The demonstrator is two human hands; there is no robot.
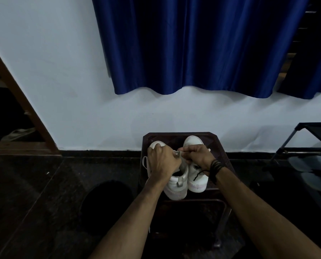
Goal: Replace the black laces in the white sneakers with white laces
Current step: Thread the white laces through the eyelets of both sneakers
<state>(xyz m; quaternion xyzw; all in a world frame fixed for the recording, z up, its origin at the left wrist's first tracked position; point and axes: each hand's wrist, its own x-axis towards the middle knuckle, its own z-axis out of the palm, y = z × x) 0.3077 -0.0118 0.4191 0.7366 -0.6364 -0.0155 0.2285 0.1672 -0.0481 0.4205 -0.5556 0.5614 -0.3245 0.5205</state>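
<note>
From the head view, I have both forearms reaching forward over a dark stool (219, 144) carrying two white sneakers (176, 184) side by side. My left hand (162, 161) is curled over the left sneaker's top, gripping it. My right hand (198, 155) pinches a white lace (176, 152) stretched between my hands. A black lace (199, 174) trails from the right sneaker under my wrist. My hands hide the eyelets; the floor is too dark to read.
</note>
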